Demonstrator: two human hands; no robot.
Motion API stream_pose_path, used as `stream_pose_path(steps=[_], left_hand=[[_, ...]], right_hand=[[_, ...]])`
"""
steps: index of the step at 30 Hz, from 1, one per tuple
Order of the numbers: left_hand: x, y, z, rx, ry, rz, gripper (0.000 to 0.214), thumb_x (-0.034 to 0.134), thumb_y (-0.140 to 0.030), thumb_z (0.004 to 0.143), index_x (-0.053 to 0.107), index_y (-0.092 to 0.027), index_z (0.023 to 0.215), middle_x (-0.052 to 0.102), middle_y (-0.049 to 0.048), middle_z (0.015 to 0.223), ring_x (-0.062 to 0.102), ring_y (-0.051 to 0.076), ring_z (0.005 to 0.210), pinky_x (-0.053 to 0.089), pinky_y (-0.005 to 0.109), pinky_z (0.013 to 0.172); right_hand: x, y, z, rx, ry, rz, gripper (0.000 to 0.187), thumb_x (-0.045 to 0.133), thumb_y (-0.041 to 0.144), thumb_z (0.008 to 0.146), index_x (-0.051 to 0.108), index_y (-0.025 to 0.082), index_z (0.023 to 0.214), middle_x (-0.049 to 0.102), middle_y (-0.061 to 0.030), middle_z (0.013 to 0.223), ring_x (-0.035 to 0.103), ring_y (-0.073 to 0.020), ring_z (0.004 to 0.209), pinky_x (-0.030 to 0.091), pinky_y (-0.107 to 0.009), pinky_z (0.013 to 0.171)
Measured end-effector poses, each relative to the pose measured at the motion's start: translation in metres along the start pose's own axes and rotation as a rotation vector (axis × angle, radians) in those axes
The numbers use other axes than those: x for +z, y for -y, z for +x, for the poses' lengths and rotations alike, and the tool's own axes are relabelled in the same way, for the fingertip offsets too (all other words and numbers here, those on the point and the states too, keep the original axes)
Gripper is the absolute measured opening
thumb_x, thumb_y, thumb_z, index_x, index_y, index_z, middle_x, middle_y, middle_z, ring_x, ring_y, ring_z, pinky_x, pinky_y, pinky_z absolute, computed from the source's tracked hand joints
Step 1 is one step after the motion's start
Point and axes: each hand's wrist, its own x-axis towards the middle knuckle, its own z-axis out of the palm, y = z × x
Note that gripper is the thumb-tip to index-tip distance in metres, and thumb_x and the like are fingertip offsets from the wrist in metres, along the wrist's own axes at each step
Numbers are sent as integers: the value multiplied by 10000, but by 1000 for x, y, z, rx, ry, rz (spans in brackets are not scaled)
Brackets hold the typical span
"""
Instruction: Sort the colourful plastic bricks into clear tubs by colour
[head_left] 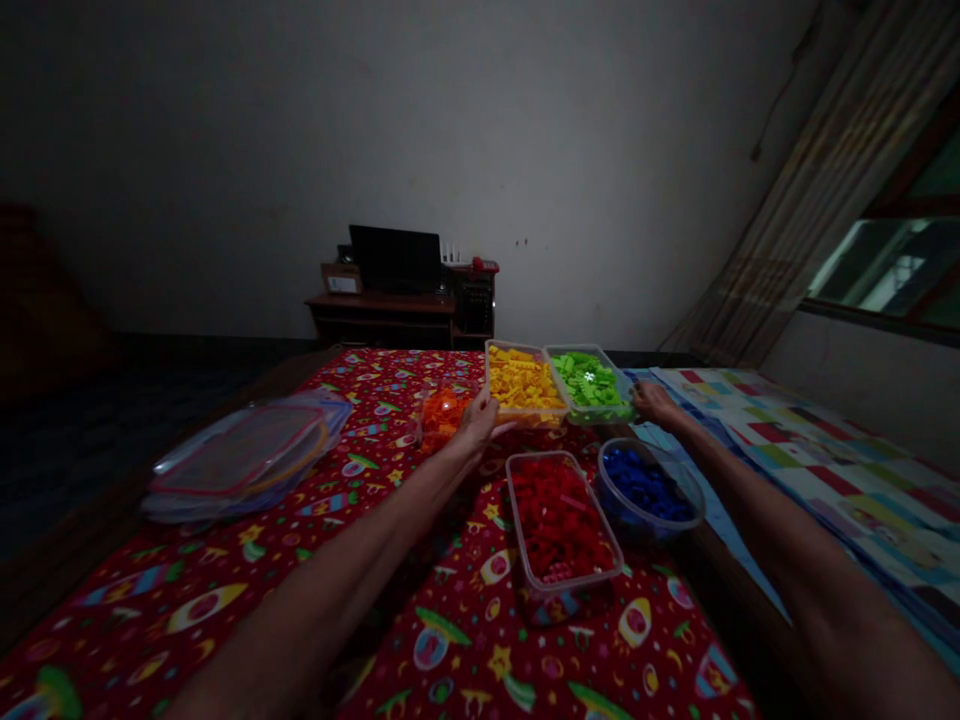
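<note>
Bare forearms led to the left hand, gripping the yellow-filled box, and the right hand, pinching the outer edge of the green-filled box, both boxes side by side between them, apparently so opposing pressure steadied the pair.

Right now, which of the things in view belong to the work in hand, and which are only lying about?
Work in hand:
- yellow-piece container, at left hand
- green-piece container, at right hand
- likely also red-piece container, blue-piece container, orange pieces, lids

Lying about:
- monitor
- cardboard box
- patchwork quilt
</note>
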Motion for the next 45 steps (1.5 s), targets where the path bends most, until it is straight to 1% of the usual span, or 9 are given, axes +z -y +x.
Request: stream_pose_path(steps=[7, 11, 18, 22, 27, 30, 37, 40, 45], left_hand=[[-68, -73, -78, 52, 72, 57, 542, 508, -303, 844, 424, -245, 1377, 545, 56, 1342, 617, 221, 1071, 582, 315, 792], [-114, -99, -151, 40, -143, 291, 597, 546, -408, 821, 437, -238, 1382, 587, 69, 1287, 637, 240, 1018, 597, 307, 712], [-171, -102, -251, 2, -418, 771, 603, 547, -514, 778, 539, -243, 1317, 624, 82, 1197, 633, 276, 920, 557, 299, 536], [-192, -90, -277, 124, -410, 1085, 603, 504, -586, 785, 591, -230, 1264, 622, 52, 949, 608, 239, 861, 544, 337, 712], [-183, -74, -279, 249, -368, 1204, 590, 467, -560, 818, 585, -197, 1269, 511, 46, 868, 555, 203, 802, 523, 339, 745], [-161, -64, -269, 351, -399, 1276, 568, 521, -536, 809, 575, -209, 1270, 465, 39, 888, 535, 193, 795, 527, 336, 751], [-108, -37, -253, 521, -400, 1464, 533, 657, -419, 775, 513, -271, 1267, 418, 60, 1025, 544, 202, 864, 532, 288, 661], [-100, -22, -252, 680, -372, 1496, 555, 651, -326, 795, 439, -297, 1306, 396, 86, 1111, 524, 246, 980, 529, 370, 811], [-105, 2, -251, 801, -399, 1340, 797, 631, -249, 818, 145, -305, 1446, 309, 147, 1312, 417, 312, 1229, 474, 472, 961]], right_hand=[[-43, 48, -45, -45, -12, 138, 295, 361, 208, 879, 535, 92, 1088, 658, -106, 875, 588, -139, 597, 420, -224, 572], [-36, 84, -85, -223, -66, 71, 229, 354, 222, 875, 553, 140, 950, 631, -81, 759, 543, -148, 582, 370, -242, 554], [1, 159, -165, -542, -35, 62, 177, 331, 238, 897, 494, 170, 894, 598, -57, 680, 509, -161, 577, 299, -263, 538], [9, 189, -204, -645, 50, -31, 219, 406, 189, 846, 475, 119, 1042, 644, -70, 738, 533, -167, 592, 277, -264, 521], [3, 224, -234, -532, 101, -235, 332, 444, 171, 830, 459, 64, 1144, 670, -109, 757, 598, -198, 585, 277, -275, 489], [0, 242, -244, -449, 39, -290, 265, 443, 170, 841, 503, 90, 1086, 656, -111, 728, 609, -209, 557, 285, -274, 464], [5, 253, -257, -504, -77, -153, 244, 424, 208, 886, 555, 123, 1074, 645, -128, 805, 618, -229, 673, 422, -295, 534], [18, 246, -264, -546, -138, 63, 353, 429, 292, 906, 504, 130, 1210, 635, -177, 1042, 617, -291, 947, 513, -385, 716], [45, 238, -274, -686, -214, 453, 528, 430, 299, 924, 294, 162, 1415, 367, -176, 1448, 276, -301, 1388, 389, -519, 1039]])
